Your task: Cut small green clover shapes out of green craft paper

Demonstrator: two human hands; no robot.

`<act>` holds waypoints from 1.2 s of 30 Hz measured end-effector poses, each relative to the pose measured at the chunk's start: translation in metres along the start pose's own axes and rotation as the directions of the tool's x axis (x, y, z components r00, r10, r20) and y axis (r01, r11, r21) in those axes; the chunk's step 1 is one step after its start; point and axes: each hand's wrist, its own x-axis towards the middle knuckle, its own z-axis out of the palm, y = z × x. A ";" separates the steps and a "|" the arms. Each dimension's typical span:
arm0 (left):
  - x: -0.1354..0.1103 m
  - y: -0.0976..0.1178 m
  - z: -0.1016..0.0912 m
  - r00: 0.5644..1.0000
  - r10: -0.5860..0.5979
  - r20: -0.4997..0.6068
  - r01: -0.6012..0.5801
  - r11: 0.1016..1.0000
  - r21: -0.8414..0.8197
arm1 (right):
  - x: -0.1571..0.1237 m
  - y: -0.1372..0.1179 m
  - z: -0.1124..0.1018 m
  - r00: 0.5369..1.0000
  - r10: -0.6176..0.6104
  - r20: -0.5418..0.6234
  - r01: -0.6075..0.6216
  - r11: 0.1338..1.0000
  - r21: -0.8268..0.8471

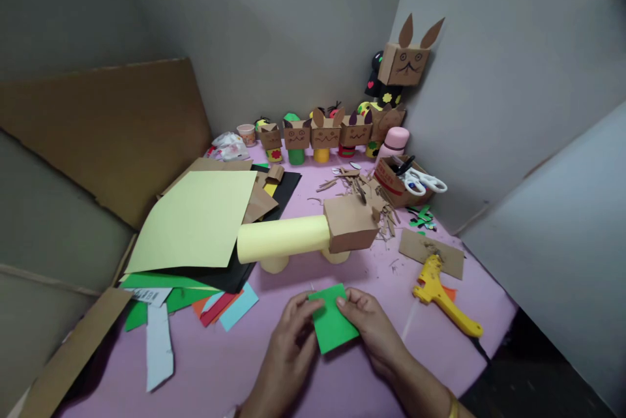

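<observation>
A small rectangle of green paper is held up between both hands above the pink tabletop. My left hand grips its left edge, fingers bent against it. On the opposite side, my right hand pinches its upper right edge with the thumb on top. Just beyond the hands stands a cardboard animal with a pale yellow paper tube body on short yellow legs. Its brown box head points to the right and bears small ears.
A yellow glue gun lies at right, its tip over a cardboard piece. Paper sheets are stacked at left beside coloured strips. Behind are cardboard scraps, a box with scissors and several box-headed figures.
</observation>
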 end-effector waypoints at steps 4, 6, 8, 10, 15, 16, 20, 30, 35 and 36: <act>-0.003 -0.002 0.000 0.974 0.166 0.151 -0.177 0.983 0.057 | -0.003 0.001 0.002 0.999 0.017 0.033 -0.018 1.000 0.020; -0.002 -0.003 -0.001 0.977 0.151 0.150 -0.159 0.986 0.042 | -0.004 0.001 0.001 0.999 0.021 0.048 -0.022 1.000 0.021; -0.001 -0.003 -0.003 0.985 0.106 0.139 -0.113 0.992 0.047 | -0.005 0.001 0.000 0.998 0.023 0.059 -0.024 1.000 0.018; -0.001 -0.002 -0.003 0.993 0.045 0.111 -0.049 0.998 0.035 | -0.005 0.002 -0.001 0.997 0.034 0.069 -0.034 0.999 0.005; -0.002 0.000 0.001 0.992 -0.111 0.063 0.115 0.992 -0.061 | -0.006 0.006 0.001 0.995 0.058 0.082 -0.055 0.998 -0.035; -0.002 0.000 0.002 0.989 -0.144 0.042 0.147 0.985 -0.089 | -0.006 0.007 0.001 0.995 0.053 0.079 -0.050 0.998 -0.039; -0.002 -0.005 0.009 0.962 -0.267 -0.058 0.247 0.941 -0.232 | -0.008 0.009 0.003 0.997 0.016 0.075 -0.012 0.998 -0.055; 0.000 -0.007 0.016 0.938 -0.326 -0.115 0.280 0.912 -0.300 | -0.009 0.011 0.000 0.990 -0.020 0.141 0.037 0.992 -0.124; 0.002 -0.002 0.016 0.937 -0.334 -0.104 0.291 0.910 -0.296 | -0.010 0.009 0.000 0.985 -0.043 0.167 0.071 0.984 -0.164; 0.003 -0.001 0.016 0.937 -0.333 -0.105 0.291 0.911 -0.293 | -0.011 0.009 0.000 0.985 -0.051 0.168 0.080 0.982 -0.173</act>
